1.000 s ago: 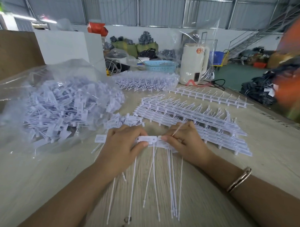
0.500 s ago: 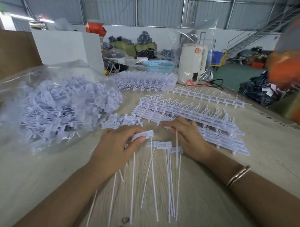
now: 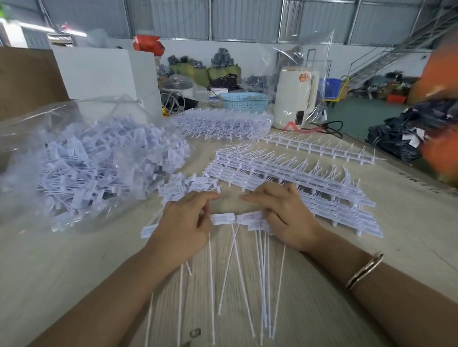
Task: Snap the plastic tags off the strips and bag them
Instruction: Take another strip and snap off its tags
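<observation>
While both hands (image 3: pixel 183 221) (image 3: pixel 286 215) pinch, tags (image 3: pixel 237 218) sit btwn grips.

White tags (image 3: pixel 222 218) with thin white tails lie on a pale wood-grain bench (image 3: pixel 70 262). The stacked strips (image 3: pixel 287 176) are white. A clear bag (image 3: pixel 97 162) shows pale lilac-white tags. The basket (image 3: pixel 242 102) is light blue with a lattice pattern; the bracelet (image 3: pixel 364 270) is rose-gold.

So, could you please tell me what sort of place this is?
Probably a warehouse or workshop packing area: corrugated metal walls, a worktable stacked with tag strips, and a clear bag of loose tags.
</observation>
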Tool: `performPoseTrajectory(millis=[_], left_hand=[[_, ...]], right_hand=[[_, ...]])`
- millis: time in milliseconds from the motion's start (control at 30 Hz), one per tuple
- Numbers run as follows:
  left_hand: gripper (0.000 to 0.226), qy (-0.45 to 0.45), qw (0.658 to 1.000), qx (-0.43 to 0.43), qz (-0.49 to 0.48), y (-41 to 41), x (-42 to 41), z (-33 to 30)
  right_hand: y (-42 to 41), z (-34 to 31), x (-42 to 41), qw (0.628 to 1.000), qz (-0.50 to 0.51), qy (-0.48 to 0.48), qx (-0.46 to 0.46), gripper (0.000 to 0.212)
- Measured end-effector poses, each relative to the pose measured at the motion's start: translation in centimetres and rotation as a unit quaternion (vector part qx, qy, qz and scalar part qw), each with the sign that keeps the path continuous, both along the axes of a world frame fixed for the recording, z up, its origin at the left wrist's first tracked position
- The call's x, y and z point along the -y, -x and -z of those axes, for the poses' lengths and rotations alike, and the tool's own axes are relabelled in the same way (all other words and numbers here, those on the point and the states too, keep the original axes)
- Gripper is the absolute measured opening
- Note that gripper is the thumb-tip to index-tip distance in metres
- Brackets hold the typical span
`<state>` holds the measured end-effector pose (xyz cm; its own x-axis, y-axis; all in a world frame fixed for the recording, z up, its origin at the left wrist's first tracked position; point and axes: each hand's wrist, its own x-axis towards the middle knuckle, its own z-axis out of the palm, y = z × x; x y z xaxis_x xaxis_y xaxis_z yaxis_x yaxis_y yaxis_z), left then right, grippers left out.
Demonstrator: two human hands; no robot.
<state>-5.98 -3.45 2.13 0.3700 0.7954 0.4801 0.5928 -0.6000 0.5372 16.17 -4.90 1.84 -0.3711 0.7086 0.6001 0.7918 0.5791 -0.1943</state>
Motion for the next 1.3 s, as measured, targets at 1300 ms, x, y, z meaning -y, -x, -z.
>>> performPoseTrajectory(millis=[1300], left_hand=[[0.022, -0.069, 0.997, -0.007, 0.046, -0.4, -0.2, -0.5]], right_hand=[[0.8, -0.2, -0.1, 0.998, 0.011, -0.002, -0.058, 0.030]])
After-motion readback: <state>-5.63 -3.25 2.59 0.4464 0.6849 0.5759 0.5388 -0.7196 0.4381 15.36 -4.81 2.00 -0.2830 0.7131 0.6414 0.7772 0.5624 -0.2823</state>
